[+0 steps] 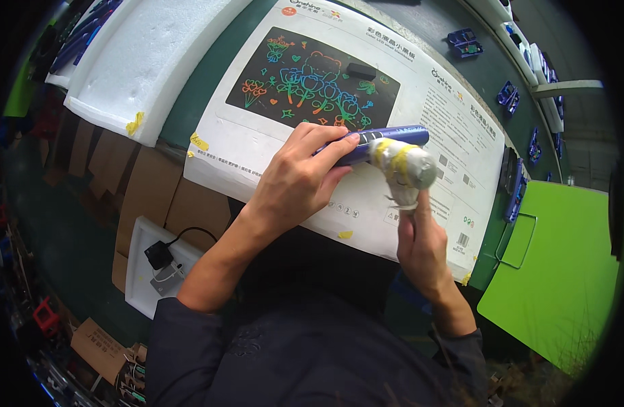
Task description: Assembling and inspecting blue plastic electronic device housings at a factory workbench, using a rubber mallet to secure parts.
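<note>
My left hand (291,173) is closed around a long, narrow blue plastic casing (405,134), fingers over its left end. The casing is held slantwise above a printed white cardboard sheet (258,152). In my right hand (424,251) is a mallet (401,165), its head wrapped in white material with yellow tape. The mallet's head overlaps the casing's right part in view; I cannot tell whether they touch. My right fingers hide most of the handle.
White foam packing (132,68) stands at the far left. A white tray (139,264) with a black adapter (159,255) sits left of my left forearm. Small blue housings (465,43) lie along the right side of the bench. A bright green panel (549,278) is at the right.
</note>
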Demonstrator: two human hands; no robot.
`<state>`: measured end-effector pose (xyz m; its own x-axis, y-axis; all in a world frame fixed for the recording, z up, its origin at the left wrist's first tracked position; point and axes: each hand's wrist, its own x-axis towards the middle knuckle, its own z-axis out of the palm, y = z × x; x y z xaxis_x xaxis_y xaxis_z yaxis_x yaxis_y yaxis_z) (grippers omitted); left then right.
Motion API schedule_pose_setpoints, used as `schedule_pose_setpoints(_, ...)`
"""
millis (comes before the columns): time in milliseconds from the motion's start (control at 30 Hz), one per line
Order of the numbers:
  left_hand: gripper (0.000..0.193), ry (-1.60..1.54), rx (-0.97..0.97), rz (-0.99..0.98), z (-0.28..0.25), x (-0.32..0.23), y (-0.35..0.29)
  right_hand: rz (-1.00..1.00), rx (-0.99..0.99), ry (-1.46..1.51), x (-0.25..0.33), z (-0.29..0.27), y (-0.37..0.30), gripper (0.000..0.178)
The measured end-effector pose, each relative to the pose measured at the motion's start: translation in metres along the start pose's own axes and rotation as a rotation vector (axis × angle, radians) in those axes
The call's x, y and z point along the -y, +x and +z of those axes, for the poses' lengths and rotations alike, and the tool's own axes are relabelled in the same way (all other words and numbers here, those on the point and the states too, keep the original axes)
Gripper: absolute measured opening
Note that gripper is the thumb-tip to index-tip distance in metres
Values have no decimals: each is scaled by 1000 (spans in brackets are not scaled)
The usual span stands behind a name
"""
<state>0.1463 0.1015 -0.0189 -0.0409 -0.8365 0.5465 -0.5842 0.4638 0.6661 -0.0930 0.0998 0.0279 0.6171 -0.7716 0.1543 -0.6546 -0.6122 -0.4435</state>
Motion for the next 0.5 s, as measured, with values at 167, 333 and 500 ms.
schedule_pose_setpoints(167,48,-16,-27,-53,0,0,-2,-1,-128,55,4,-18,-1,59)
schedule_pose_setpoints(333,48,-16,-22,-48,1,-1,0,129,-68,118,7,-18,4,60)
schedule_pose_setpoints(500,49,11,-23,-49,2,-1,-2,179,-39,143,0,-7,6,62)
